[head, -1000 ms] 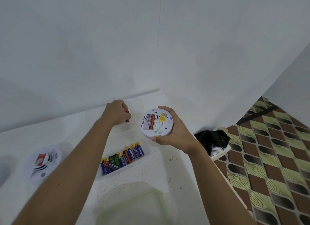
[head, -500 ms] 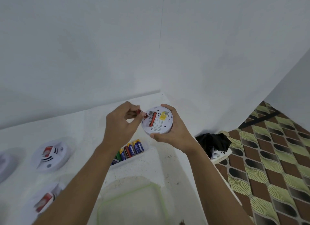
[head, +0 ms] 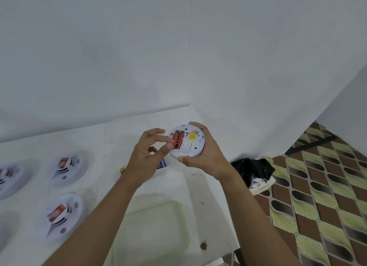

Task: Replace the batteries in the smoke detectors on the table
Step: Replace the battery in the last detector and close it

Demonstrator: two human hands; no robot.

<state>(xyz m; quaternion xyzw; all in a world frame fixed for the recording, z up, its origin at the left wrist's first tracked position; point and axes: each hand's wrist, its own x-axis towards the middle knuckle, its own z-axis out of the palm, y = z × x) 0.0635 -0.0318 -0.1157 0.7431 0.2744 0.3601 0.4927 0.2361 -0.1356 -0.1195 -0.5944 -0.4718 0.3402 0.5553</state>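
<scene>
Above the table point(head: 111, 138), right fingers point(head: 195, 125) clasping smoke detector point(head: 191, 149), left fingers point(head: 158, 138) pinching red battery point(head: 175, 140) in it

blocked: detectors point(head: 66, 167) left, container point(head: 184, 223) front, 2 walls point(head: 99, 57) | free: table point(head: 111, 138) centre

One wide-angle head camera looks forward and down, close over the left hand point(head: 146, 158) and right hand point(head: 206, 156) at the counter point(head: 99, 140), facing a wall point(head: 119, 57) corner.
</scene>
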